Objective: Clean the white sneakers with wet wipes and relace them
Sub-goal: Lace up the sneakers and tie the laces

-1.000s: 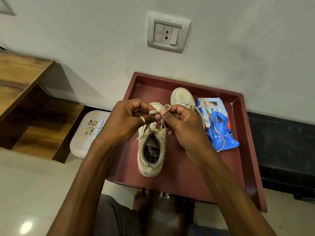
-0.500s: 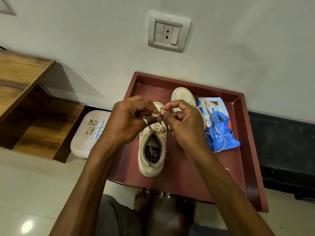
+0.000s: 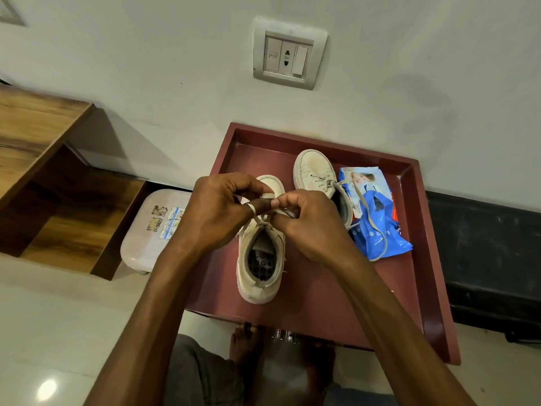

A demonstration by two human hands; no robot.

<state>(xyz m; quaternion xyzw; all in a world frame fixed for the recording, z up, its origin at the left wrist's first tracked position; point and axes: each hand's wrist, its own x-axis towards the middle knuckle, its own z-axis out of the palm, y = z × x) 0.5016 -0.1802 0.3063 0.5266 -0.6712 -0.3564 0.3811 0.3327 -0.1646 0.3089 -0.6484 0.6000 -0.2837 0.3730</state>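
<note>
A white sneaker [image 3: 260, 273] stands on the red-brown tray table [image 3: 322, 303], heel towards me, its opening in view. Above its tongue my left hand [image 3: 222, 212] and my right hand [image 3: 310, 224] meet, and both pinch loops of its pale lace [image 3: 268, 196]. The hands hide most of the lacing. A second white sneaker [image 3: 314, 168] lies behind, toe to the wall, with a loose lace [image 3: 371, 221] trailing over a blue wet-wipe pack [image 3: 377, 227].
A raised rim runs round the tray table. A white plastic stool [image 3: 152, 230] sits on the floor at its left, beside a wooden shelf unit [image 3: 58, 186]. A wall socket [image 3: 288, 54] is above. My bare feet [image 3: 246, 344] show under the front edge.
Both hands have stayed over the near sneaker's tongue, working its lace; the fingers have drawn closer and the loop between them is smaller. The other sneaker and the pack have not moved.
</note>
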